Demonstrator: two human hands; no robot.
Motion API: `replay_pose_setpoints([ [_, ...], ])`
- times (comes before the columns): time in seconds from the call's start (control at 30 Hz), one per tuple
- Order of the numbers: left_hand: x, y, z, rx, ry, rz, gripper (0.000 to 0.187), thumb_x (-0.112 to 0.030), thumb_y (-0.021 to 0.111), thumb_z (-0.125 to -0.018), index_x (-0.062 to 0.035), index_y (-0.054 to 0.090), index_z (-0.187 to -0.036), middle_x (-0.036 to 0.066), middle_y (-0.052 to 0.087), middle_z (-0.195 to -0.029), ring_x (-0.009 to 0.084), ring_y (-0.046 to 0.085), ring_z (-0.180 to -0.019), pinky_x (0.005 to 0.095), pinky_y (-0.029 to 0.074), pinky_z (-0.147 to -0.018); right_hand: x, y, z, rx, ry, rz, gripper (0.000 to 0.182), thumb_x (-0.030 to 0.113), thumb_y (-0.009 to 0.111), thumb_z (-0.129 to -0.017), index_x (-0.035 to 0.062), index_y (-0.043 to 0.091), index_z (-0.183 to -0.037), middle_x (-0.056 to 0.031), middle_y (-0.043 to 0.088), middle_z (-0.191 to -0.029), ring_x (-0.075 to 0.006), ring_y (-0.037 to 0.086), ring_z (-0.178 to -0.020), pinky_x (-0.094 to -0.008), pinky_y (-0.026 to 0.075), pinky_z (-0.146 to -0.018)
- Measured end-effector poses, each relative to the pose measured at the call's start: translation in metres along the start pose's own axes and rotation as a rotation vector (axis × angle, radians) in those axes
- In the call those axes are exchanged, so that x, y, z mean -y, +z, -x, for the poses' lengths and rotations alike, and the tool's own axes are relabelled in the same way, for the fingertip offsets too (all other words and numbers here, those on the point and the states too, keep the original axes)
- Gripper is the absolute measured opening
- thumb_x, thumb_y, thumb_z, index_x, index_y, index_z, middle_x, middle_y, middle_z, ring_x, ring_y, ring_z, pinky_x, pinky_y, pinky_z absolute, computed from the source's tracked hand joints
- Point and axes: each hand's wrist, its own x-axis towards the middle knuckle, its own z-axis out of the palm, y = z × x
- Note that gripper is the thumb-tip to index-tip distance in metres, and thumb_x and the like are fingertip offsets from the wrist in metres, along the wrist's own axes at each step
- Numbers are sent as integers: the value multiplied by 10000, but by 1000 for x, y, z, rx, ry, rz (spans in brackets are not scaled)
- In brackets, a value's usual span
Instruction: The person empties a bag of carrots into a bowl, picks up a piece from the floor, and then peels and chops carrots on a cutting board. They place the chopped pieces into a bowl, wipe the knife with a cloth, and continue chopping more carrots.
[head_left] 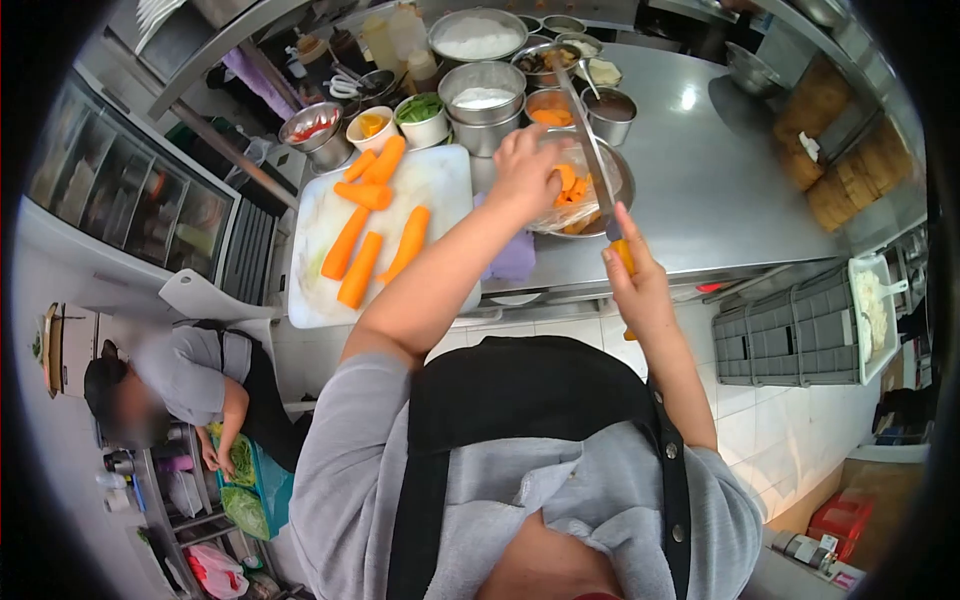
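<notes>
No readable writing or labels anywhere. Co-worker (190, 385) at 8 o'clock bent over a bin of greens (238, 470). White cutting board (440, 180) w/ peeled carrots (372, 235) at 11 o'clock on the steel table (700, 190). Behind it, small bowls: red bits (310, 128), yellow pieces (370, 124), green leaves (420, 108); steel pots w/ white contents (483, 98). Left hand (527, 172), fingers curled, pinched the plastic liner of a steel bowl of carrot slices (572, 190) at 12 o'clock. Right hand (638, 285), fingers wrapped tight round the orange handle of a knife (590, 140), blade pointing up over that bowl. Grey crates (785, 330) at 3 o'clock.
</notes>
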Motion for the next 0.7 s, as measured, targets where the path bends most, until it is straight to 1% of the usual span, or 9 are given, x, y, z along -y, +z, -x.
replay_pose_setpoints([
  [0.03,-1,-2,1,41,-145,374,583,-105,702,-819,-65,437,-1337,113,531,-1247,240,531,-1105,337,450,-930,-1,-1,0,-20,-65,65,620,139,577,-936,205,305,-1490,-151,651,-924,-195,597,-791,-325,501,-787],
  [0.1,-2,-7,7,140,-455,1113,628,-104,680,-848,-60,364,-1389,79,550,-1244,160,531,-1110,309,455,-922,3,-1,1,6,12,15,647,137,581,-933,194,274,-1499,-130,640,-899,-182,596,-768,-312,499,-764],
  [0.2,-6,-13,11,284,-581,1548,438,-87,637,-891,-60,460,-1291,63,606,-1137,125,575,-1023,285,475,-871,6,7,1,60,35,-108,651,128,566,-941,170,245,-1506,-87,605,-830,-144,577,-704,-290,491,-674],
  [0.3,3,-11,12,313,-590,1601,307,-112,646,-903,-63,527,-1183,40,652,-1014,106,606,-926,268,489,-824,17,7,0,121,132,-399,615,117,532,-956,146,249,-1501,-33,544,-757,-89,516,-606,-252,445,-544],
  [0.4,6,-18,2,287,-663,1059,279,-134,686,-883,-53,568,-1122,19,666,-931,90,613,-891,230,486,-786,13,8,-4,70,136,-472,578,108,504,-968,133,262,-1492,-5,506,-725,-50,447,-531,-210,386,-451],
  [0.47,17,0,1,245,-504,630,252,-137,696,-853,-53,605,-1072,50,669,-859,134,635,-864,274,496,-791,2,1,-5,-3,105,-437,557,105,496,-972,111,272,-1482,-7,504,-722,-43,419,-495,-195,369,-422],
  [0.53,26,13,2,42,183,103,207,-132,680,-815,-83,645,-1013,90,670,-842,224,642,-853,346,479,-845,-2,-5,-9,-69,82,-420,511,102,493,-973,64,314,-1450,-22,518,-727,-47,424,-482,-195,370,-415],
  [0.63,16,23,14,12,151,-222,181,-144,656,-795,-123,662,-974,105,662,-869,285,617,-892,419,423,-909,1,-12,-14,-47,84,-363,493,101,498,-972,43,336,-1434,-31,524,-734,-52,430,-483,-197,375,-419],
  [0.7,10,15,17,37,87,-199,203,-143,657,-792,-141,652,-995,82,644,-919,270,597,-930,427,399,-922,3,-14,-16,-41,120,-312,494,101,504,-971,37,339,-1432,-34,524,-740,-54,436,-491,-195,379,-425],
])
